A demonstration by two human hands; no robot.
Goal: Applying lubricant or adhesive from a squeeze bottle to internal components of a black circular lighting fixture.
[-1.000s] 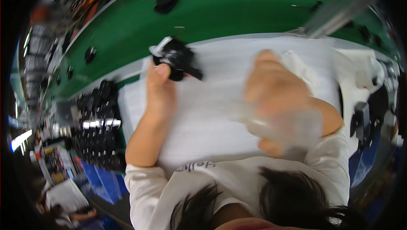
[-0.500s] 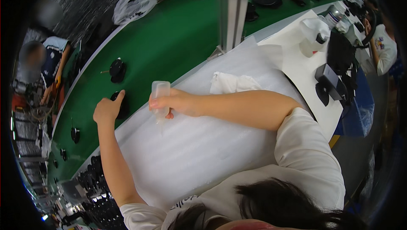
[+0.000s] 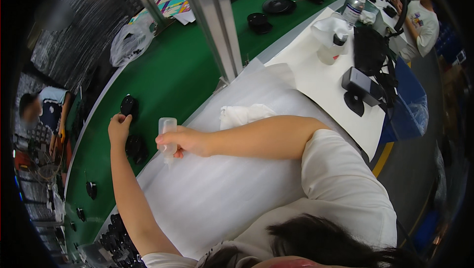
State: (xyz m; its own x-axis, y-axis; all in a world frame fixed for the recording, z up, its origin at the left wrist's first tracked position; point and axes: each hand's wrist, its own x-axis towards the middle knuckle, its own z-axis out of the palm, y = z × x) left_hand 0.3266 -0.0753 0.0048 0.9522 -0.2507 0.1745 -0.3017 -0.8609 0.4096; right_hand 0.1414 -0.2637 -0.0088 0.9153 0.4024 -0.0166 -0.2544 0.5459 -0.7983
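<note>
My right hand is closed around a translucent squeeze bottle, held with its narrow nozzle pointing down above the white foam sheet. Over the green belt, my left hand has its thumb and fingers at the lower edge of a black round part, apparently pinching it. Just below that hand, beside my wrist, lies a second black round part. A crumpled white cloth rests on the foam sheet beyond my right forearm.
A metal post rises at the belt's near edge. More black parts sit along the green belt. At right, a bottle, a metal can and a grey box stand on white board. Co-workers are at both sides.
My left hand has moved from the nearer black part to the farther one. The right hand still holds the squeeze bottle nozzle down. The whole view has shifted.
</note>
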